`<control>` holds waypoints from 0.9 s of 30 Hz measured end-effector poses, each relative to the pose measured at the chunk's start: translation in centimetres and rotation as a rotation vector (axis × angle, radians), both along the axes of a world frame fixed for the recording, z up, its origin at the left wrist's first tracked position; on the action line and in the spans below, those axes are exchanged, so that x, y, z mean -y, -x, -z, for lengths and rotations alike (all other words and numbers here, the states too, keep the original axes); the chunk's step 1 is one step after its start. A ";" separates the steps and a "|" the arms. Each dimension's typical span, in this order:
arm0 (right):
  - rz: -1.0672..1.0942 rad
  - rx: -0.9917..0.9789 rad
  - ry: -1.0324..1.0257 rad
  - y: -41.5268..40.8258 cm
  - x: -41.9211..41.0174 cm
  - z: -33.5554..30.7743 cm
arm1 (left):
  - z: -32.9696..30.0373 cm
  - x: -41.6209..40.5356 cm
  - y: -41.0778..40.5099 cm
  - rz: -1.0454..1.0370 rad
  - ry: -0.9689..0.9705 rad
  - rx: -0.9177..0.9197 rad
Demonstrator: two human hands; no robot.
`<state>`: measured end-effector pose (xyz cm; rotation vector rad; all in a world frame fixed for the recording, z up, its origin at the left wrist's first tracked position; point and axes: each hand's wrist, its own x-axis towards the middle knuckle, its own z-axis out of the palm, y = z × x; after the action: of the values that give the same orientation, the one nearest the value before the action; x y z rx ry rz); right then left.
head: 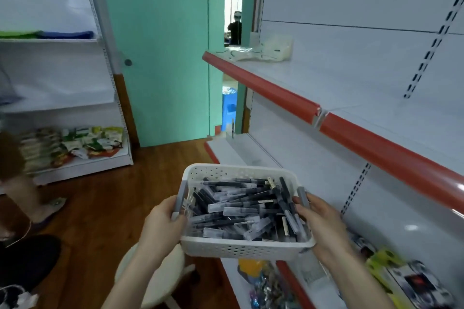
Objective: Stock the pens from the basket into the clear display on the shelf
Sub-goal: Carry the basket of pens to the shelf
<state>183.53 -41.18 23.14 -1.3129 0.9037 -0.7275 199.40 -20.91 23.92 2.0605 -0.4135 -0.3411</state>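
Between left hand (pixel 164 218) and right hand (pixel 324 223), gripped basket (pixel 241 246) carries pens (pixel 241 211)

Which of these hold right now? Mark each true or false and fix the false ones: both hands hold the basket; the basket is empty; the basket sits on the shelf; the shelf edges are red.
1. Both hands hold the basket: true. The left hand and right hand grip the white basket at its two ends.
2. The basket is empty: false. It is piled with pens.
3. The basket sits on the shelf: false. It is carried in the air beside the shelf.
4. The shelf edges are red: true, as on the red strip.
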 end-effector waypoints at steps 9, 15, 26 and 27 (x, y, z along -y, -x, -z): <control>0.307 0.002 -0.060 -10.2 0.7 0.8 | -0.2 6.7 -15.3 0.302 -0.052 0.024; 0.457 -0.064 -0.019 -13.8 3.9 0.6 | 0.6 12.2 -20.9 0.464 -0.030 -0.001; 0.499 0.007 -0.053 -19.5 11.1 1.1 | 0.9 20.0 -26.8 0.484 -0.006 0.003; 0.504 0.011 -0.063 -19.8 11.4 1.1 | 0.9 20.3 -27.2 0.485 -0.013 0.002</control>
<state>203.36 -52.62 22.03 -1.0293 1.2572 -1.0822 226.60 -41.24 23.00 1.9555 -0.9168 -0.6297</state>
